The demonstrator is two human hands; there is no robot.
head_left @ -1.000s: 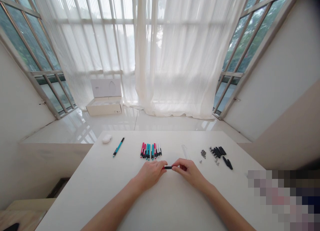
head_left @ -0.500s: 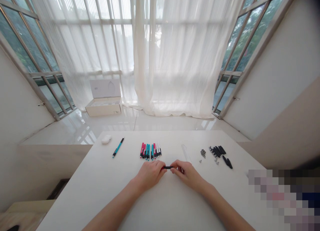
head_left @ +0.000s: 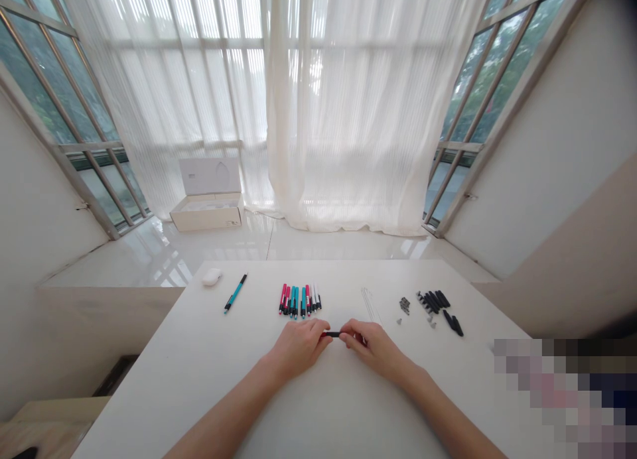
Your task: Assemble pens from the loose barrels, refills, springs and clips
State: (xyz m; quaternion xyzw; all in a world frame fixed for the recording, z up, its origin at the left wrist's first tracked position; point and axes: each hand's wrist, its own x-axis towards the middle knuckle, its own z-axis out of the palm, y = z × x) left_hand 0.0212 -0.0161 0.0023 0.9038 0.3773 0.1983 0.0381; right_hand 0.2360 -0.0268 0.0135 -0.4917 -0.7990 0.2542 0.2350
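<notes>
My left hand (head_left: 298, 348) and my right hand (head_left: 371, 348) are both closed, their fingertips pinching one short black pen barrel (head_left: 332, 334) between them, just above or on the white surface (head_left: 149, 386); I can't tell which. That is the only thing either hand holds. The barrel lies crosswise in front of me, its long axis running left to right, roughly level with the near edge of the surface. One end points into my left fingers and the other into my right, and a speck of red shows at the left end.

Straight ahead of my left hand lies a tight row of assembled pens (head_left: 298, 300), about ten, in pink and teal with black parts, all lying lengthwise away from me. Further left, well beyond my left hand, is a single teal pen (head_left: 235, 293) lying at a slant, and past it one small white oval case (head_left: 212, 277).

Ahead of my right hand are a few thin metal refills (head_left: 371, 305), too fine to count. Further right is a small heap of dark metal fittings (head_left: 405, 305), then a cluster of about six black pen parts (head_left: 432, 302). Two more black pieces (head_left: 454, 324) lie nearer my right side, with a few small grey tips (head_left: 432, 321) close by.

Far ahead, on the glossy floor (head_left: 323, 247), sits one open white box (head_left: 206, 207).
</notes>
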